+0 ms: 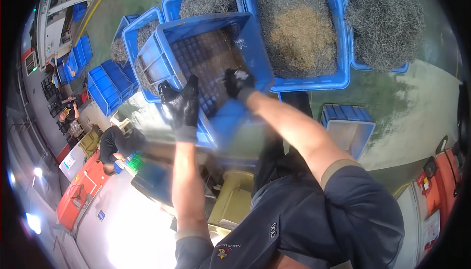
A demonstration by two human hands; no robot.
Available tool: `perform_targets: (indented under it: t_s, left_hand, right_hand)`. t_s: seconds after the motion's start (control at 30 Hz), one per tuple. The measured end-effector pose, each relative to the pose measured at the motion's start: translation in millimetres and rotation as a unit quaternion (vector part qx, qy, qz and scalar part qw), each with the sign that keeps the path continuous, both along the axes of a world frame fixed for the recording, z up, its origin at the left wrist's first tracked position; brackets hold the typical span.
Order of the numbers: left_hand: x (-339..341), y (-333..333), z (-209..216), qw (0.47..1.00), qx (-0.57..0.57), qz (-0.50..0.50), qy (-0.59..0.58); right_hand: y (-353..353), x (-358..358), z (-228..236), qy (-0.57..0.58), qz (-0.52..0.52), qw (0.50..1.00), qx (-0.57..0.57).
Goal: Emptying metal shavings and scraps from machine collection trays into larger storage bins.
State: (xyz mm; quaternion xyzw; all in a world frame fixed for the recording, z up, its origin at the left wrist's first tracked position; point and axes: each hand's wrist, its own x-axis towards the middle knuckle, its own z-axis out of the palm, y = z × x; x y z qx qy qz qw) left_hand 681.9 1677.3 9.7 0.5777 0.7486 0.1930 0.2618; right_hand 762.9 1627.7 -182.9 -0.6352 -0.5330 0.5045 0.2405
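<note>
A blue plastic crate (258, 58) is tilted in front of me, its open side toward me, with brown grime over its ribbed inside. My left hand (182, 106), in a wet black glove, grips the crate's near left rim, the thumb on the inner side. My right hand (239, 82), also black-gloved, is inside the crate by its ribbed surface. Motion smears its fingers, and I cannot make out whether it holds anything. The pale patch on this glove may be glare.
Blue bins of grey metal shavings stand beyond the crate; one large bin (344, 68) has a tan patch on top. Shavings (385, 21) heap high at right. A smaller blue crate (347, 114) sits on the green floor. Another person (117, 144) bends at left near stacked blue crates (111, 85).
</note>
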Motion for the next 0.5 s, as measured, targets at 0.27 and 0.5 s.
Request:
perform_targets:
  t_s: [0.27, 0.5]
  left_hand:
    - [-35, 15, -15, 0.999, 0.007, -0.035, 0.013]
    - [18, 21, -14, 0.997, 0.061, 0.007, -0.035]
  right_hand:
    - [-38, -5, 88, 0.042, 0.083, 0.994, -0.052]
    - [-20, 5, -28, -0.055, 0.098, 0.980, -0.162]
